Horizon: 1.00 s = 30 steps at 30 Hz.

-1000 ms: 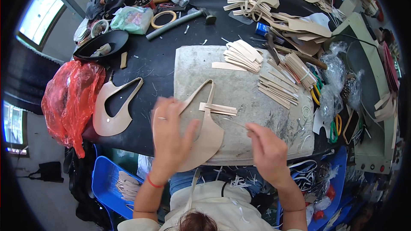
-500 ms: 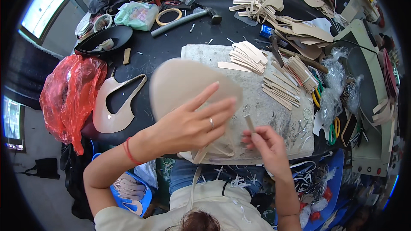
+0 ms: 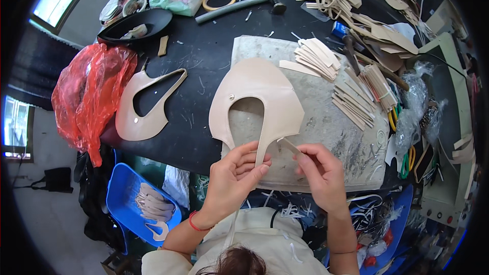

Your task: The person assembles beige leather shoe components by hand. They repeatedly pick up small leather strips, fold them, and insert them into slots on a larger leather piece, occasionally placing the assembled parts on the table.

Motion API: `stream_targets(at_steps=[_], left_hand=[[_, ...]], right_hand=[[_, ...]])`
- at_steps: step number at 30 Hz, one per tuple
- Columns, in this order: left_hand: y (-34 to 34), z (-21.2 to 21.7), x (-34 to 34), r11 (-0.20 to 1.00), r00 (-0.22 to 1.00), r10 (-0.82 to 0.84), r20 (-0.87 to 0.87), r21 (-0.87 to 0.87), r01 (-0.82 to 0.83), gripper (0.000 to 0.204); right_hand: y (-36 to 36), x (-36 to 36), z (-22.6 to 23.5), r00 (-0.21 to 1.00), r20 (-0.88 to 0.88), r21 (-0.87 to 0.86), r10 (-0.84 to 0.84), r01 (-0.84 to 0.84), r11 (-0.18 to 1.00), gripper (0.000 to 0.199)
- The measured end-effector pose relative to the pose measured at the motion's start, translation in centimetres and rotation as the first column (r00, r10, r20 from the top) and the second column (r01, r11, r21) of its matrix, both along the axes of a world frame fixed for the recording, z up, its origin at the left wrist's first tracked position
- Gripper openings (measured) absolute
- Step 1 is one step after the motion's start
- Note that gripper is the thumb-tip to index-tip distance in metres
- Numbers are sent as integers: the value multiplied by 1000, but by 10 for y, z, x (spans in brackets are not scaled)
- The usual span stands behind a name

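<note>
On stone slab (image 3: 351,137), left grip (image 3: 232,181) pinches smooth beige leather upper (image 3: 257,97); right grip (image 3: 321,173) holds thin strip (image 3: 291,146).

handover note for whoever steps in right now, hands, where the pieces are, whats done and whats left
Left hand: pinches the lower strap end of the beige upper, which lies flat on the grey board.
Right hand: holds a thin strip against the upper's right tip.
Nearby: a second upper on the black table, strip stacks at the board's top right, more cut pieces in the blue bin below the table.
Done: upper laid out, strip picked up and brought to it.
Left: strip does not look fixed yet; the second upper lies untouched.
</note>
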<state>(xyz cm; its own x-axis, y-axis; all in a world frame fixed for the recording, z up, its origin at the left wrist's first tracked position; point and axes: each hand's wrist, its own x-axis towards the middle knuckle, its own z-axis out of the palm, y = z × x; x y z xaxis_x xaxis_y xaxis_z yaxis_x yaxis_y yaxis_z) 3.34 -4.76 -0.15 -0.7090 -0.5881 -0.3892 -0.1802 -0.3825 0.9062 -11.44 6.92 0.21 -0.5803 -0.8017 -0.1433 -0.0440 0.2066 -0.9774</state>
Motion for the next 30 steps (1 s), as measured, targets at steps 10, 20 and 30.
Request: stream_targets(at_steps=[10, 20, 30], left_hand=[[-1, -4, 3, 982, 997, 0, -74, 188, 14, 45], [-2, -6, 4, 964, 988, 68, -138, 263, -30, 30], [3, -10, 8, 997, 999, 0, -41, 79, 3, 25]], right_hand=[[-12, 8, 0, 987, -88, 50, 133, -129, 990, 13], [-12, 10, -3, 982, 95, 94, 162, -171, 981, 12], [-13, 15, 0, 987, 40, 21, 157, -158, 987, 10]])
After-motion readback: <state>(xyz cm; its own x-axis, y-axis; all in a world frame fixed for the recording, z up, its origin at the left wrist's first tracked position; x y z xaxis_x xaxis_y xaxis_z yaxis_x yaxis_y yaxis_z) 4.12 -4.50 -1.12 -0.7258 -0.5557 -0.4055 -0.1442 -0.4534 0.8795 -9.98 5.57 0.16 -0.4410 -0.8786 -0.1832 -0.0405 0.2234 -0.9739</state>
